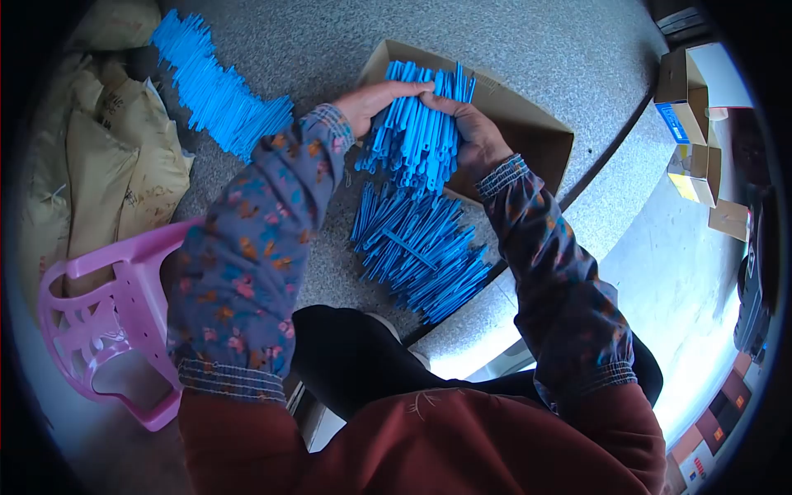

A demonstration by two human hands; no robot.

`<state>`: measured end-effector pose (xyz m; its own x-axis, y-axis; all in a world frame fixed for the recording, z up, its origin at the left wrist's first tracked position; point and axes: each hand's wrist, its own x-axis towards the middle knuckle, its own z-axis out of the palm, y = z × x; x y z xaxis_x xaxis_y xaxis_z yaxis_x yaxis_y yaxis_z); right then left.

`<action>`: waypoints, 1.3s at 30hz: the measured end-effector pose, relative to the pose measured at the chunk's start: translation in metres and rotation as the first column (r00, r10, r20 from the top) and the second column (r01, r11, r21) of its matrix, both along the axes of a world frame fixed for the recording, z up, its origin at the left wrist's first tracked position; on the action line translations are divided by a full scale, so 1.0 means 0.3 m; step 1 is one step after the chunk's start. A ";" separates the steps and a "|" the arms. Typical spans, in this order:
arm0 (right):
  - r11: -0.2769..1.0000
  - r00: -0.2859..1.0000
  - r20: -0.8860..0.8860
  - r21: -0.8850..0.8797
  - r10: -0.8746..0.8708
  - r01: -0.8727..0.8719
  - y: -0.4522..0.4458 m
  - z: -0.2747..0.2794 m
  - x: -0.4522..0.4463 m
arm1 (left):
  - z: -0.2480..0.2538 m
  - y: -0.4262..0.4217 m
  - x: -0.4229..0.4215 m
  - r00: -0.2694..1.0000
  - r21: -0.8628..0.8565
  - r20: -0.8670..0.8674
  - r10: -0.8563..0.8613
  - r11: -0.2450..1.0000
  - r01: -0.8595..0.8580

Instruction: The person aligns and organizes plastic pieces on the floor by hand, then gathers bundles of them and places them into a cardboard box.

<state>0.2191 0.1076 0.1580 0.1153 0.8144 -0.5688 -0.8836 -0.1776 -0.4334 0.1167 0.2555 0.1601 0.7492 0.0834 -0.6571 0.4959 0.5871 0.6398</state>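
A thick bundle of blue sticks (421,136) is gripped between my two hands, over the left part of an open cardboard box (528,120). My left hand (375,103) wraps the bundle's left side, its thumb across the top. From the right, my right hand (474,132) closes round the other side, and the two thumbs nearly meet. Below the bundle, a loose pile of blue sticks (425,252) lies on the speckled surface. Another long row of blue sticks (219,87) is spread at the upper left.
Tan sacks (124,148) stand at the left, beside a pink plastic chair (124,309). Small opened cartons (693,140) are at the far right. The speckled surface (305,41) ends in a step edge on the right. My legs are below the lower pile.
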 end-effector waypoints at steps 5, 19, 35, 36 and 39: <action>0.992 0.967 -0.238 -0.109 -0.091 0.067 0.008 -0.253 0.108 | -0.247 0.056 0.141 0.980 -0.132 -0.151 -0.131 0.985 0.112; 0.894 0.846 0.520 -0.317 -0.116 0.317 0.122 -0.690 0.007 | -0.675 0.173 0.148 0.913 0.418 -0.389 -0.121 0.860 0.292; 0.916 -0.006 0.923 -0.381 0.385 0.128 -0.164 -0.402 0.182 | -0.223 0.105 0.055 0.973 0.970 0.152 -0.175 0.214 -0.113; 0.958 0.328 0.927 -0.245 0.185 0.151 -0.179 -0.295 0.164 | -0.148 0.072 0.010 0.929 0.893 0.347 -0.128 0.346 -0.286; 0.953 0.645 0.731 0.025 -0.223 0.301 -0.252 0.039 0.042 | 0.019 -0.074 -0.199 0.769 0.704 0.639 0.005 0.398 -0.588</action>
